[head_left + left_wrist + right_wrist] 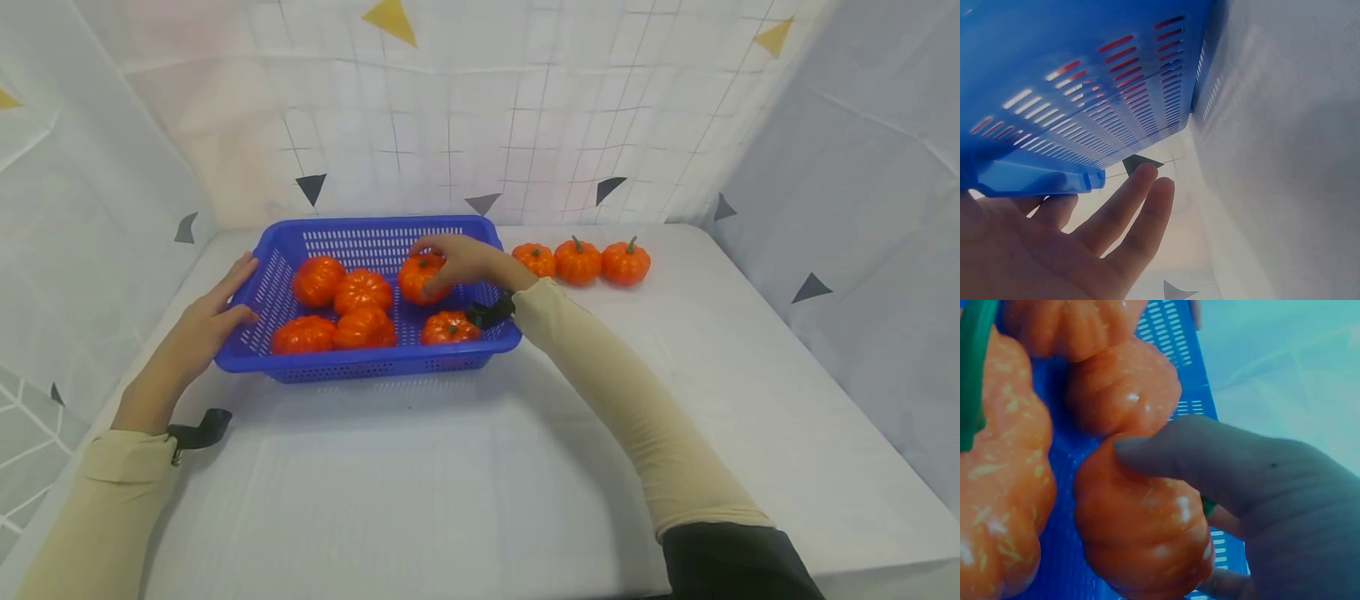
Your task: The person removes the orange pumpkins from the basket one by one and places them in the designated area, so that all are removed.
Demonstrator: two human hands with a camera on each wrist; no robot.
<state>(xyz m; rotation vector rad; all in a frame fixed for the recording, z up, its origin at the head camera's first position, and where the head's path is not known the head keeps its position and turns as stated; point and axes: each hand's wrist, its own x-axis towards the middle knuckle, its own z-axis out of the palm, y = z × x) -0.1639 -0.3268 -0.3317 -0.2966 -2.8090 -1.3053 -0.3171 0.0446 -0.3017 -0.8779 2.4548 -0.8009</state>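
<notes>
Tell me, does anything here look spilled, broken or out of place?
Nothing stands out as spilled or visibly damaged. The blue basket sits upright on the white table, the right hand holds one pumpkin inside it, and three more pumpkins sit in a row beside it.

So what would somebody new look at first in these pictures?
Probably the bright blue basket on the white table, with shiny orange pumpkins inside. The right hand holds one pumpkin in the basket's right half, and the left hand touches its left rim. Three more pumpkins stand in a row right of the basket.
</notes>
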